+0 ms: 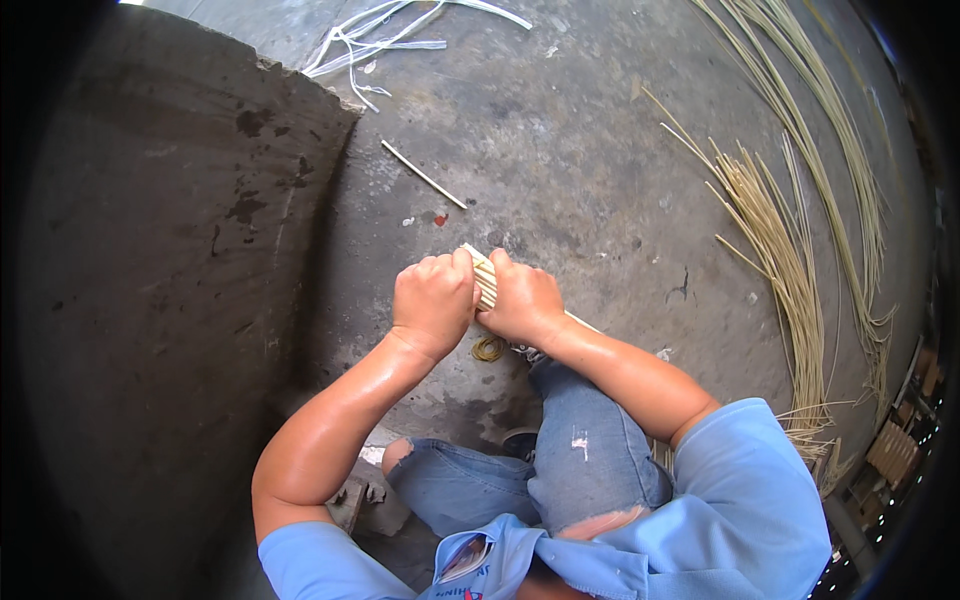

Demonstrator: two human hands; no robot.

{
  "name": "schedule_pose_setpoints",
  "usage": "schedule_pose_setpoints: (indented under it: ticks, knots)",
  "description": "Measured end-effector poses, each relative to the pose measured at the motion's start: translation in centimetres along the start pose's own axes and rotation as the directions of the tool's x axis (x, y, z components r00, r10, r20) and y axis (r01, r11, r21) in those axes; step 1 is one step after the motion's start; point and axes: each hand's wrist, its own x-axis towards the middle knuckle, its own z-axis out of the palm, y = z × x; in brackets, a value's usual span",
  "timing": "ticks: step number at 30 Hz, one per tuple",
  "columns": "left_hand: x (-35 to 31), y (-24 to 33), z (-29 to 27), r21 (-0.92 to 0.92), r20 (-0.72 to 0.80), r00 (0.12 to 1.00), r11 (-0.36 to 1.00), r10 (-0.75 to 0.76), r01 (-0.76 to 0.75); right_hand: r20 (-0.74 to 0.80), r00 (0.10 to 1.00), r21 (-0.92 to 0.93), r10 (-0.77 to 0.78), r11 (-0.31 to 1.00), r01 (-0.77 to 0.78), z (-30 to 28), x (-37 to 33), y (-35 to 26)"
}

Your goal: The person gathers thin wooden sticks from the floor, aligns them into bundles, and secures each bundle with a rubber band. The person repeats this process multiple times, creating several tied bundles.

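Both of my fists meet in front of me, above the concrete floor. My left hand (436,300) is closed around one side of a short bundle of pale cane strips (484,278). On its other side my right hand (524,302) is closed too, thumb low against the strips. Only the slanted, side-by-side strips between the fists show; the fingers cover the rest. A pale length (580,321) shows beside my right wrist; whether it belongs to the bundle I cannot tell. Below the hands a small yellowish coil (488,348) lies on the floor.
A big dark concrete block (190,220) stands at the left. White plastic straps (380,42) lie at the far left, with one loose cane (424,174) nearer. To the right spread a bundle of long canes (775,230) and longer pale strands (835,150). My knees are bent below.
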Motion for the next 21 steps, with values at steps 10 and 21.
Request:
schedule_pose_setpoints:
  ticks: [10,21]
  knots:
    - [0.3,-0.8,-0.3,0.045,0.089,0.996,0.999,0.001,-0.005,0.031,0.999,-0.001,-0.010,1.000,0.010,0.3,0.1,-0.2]
    - [0.4,-1.5,-0.5,0.068,0.117,0.993,0.997,0.012,-0.020,0.048,0.999,-0.002,-0.022,1.000,0.022,0.0,-0.2,-0.7]
